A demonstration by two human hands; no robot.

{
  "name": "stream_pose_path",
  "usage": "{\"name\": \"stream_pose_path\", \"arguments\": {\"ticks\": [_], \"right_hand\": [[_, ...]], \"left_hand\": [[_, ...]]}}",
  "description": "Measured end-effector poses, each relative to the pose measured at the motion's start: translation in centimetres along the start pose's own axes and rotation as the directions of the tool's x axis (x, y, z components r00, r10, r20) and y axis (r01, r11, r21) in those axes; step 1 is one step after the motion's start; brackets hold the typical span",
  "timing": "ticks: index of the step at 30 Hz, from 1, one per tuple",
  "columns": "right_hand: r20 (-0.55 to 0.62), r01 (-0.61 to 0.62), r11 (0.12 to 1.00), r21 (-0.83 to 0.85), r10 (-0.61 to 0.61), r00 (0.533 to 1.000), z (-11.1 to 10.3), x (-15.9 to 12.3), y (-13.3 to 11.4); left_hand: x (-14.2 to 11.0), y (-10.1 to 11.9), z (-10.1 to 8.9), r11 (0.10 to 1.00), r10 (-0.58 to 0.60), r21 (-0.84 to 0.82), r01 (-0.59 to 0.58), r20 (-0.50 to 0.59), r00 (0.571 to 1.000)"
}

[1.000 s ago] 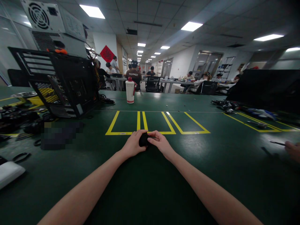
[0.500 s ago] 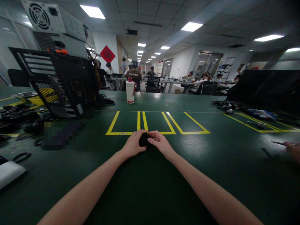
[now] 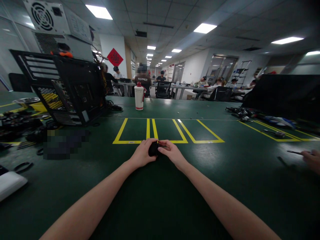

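Note:
My left hand [image 3: 143, 153] is wrapped around a small black rounded object [image 3: 153, 149] just above or on the green table [image 3: 160, 200]. What kind of object it is, I cannot tell, since the fingers cover much of it. My right hand [image 3: 170, 151] touches its right side, with thumb and fingertips drawn together in a pinch. A tiny yellowish bit shows at those fingertips, too small to name. Both hands meet at the near edge of the yellow tape outlines [image 3: 172, 142].
A black computer case [image 3: 75, 90] with a grey power supply [image 3: 57, 20] above stands at left. Behind the tape is a white tumbler [image 3: 139, 98]. On the right, another person's hand [image 3: 311, 158] holds a thin tool [image 3: 295, 152]. A white object [image 3: 11, 185] lies at near left.
My hands stay almost still on the black object. At the right edge, the other person's hand and thin tool have shifted slightly to the left.

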State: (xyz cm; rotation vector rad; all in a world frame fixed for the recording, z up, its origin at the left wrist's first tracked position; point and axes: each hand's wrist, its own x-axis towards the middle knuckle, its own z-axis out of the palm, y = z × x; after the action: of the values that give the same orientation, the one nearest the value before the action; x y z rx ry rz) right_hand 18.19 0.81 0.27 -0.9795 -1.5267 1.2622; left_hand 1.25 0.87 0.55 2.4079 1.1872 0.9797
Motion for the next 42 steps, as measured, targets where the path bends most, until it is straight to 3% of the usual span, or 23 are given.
{"name": "stream_pose_path", "arguments": {"ticks": [7, 11, 14, 20, 29, 33, 38, 42], "right_hand": [[0.083, 0.014, 0.995, 0.103, -0.023, 0.996, -0.01, -0.16, 0.04], [0.034, 0.044, 0.997, 0.063, -0.046, 0.998, 0.18, -0.12, 0.07], [0.002, -0.004, 1.0, 0.017, 0.004, 1.0, 0.08, -0.03, -0.02], [0.104, 0.009, 0.997, 0.083, -0.017, 0.994, 0.06, -0.31, -0.19], [-0.028, 0.025, 1.0, 0.002, -0.025, 0.999, 0.46, 0.11, 0.44], [0.022, -0.017, 1.0, 0.021, 0.017, 1.0, 0.14, 0.07, 0.3], [0.114, 0.017, 0.989, 0.144, -0.034, 0.993, 0.27, -0.17, 0.03], [0.033, 0.06, 0.992, 0.114, -0.064, 0.997, 0.53, 0.13, 0.29]], "left_hand": [[0.04, -0.14, 0.07, 1.0, 0.013, 0.01, -0.013, 0.004, 1.0], [0.09, -0.11, 0.13, 1.0, 0.005, 0.018, -0.005, 0.001, 1.0], [0.1, -0.09, 0.12, 1.0, 0.01, 0.014, -0.01, 0.001, 1.0], [-0.02, -0.03, 0.02, 1.0, 0.011, -0.004, -0.011, 0.004, 1.0], [-0.02, -0.07, 0.06, 1.0, 0.002, 0.002, -0.002, 0.004, 1.0], [-0.07, -0.03, 0.0, 1.0, 0.0, -0.012, 0.0, 0.001, 1.0], [0.01, -0.08, 0.22, 1.0, -0.003, 0.003, 0.003, -0.015, 1.0], [0.06, -0.19, 0.46, 1.0, -0.006, 0.029, 0.007, -0.037, 0.999]]}}
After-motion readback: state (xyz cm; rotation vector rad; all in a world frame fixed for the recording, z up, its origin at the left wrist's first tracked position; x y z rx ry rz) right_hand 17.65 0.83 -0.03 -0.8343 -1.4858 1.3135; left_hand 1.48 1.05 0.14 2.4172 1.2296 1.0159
